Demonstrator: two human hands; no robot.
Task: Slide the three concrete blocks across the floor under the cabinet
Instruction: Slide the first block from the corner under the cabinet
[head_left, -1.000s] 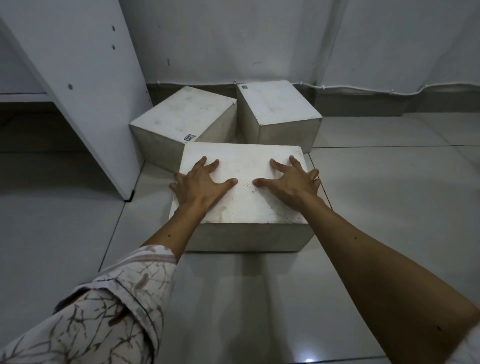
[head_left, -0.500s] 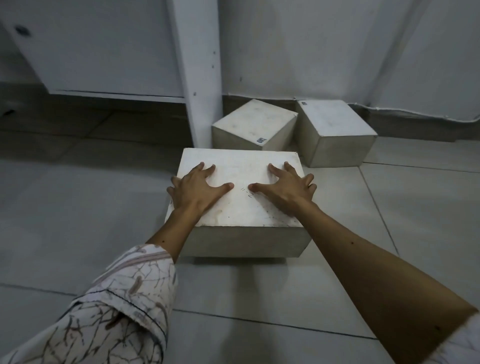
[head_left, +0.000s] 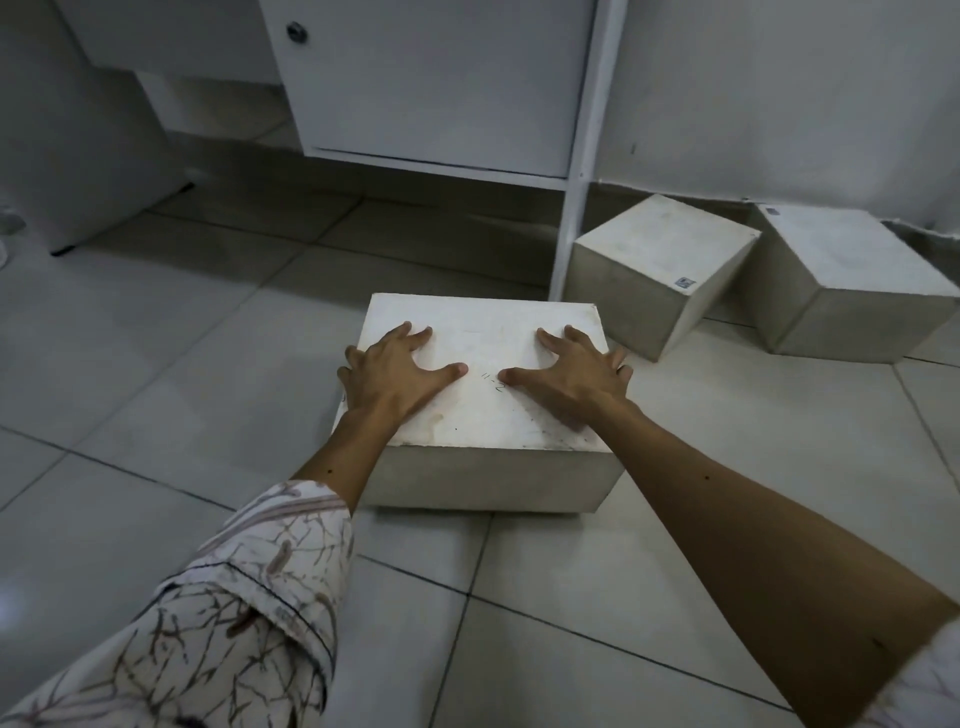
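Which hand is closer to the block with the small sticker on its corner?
Right. The right hand lies flat on the near block, on the side facing the stickered block; the left hand lies on the far side.

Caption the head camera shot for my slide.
Both hands flat atop a concrete block before the white cabinet; two more blocks wait right.

Pale square floor tiles (head_left: 156, 364) with thin dark grout lines cover the ground. A plain white wall (head_left: 779, 88) rises at the back right, and a thin white cable (head_left: 924, 227) runs along its foot at the far right. At the left stands a white panel (head_left: 67, 130), its base on the tiles.
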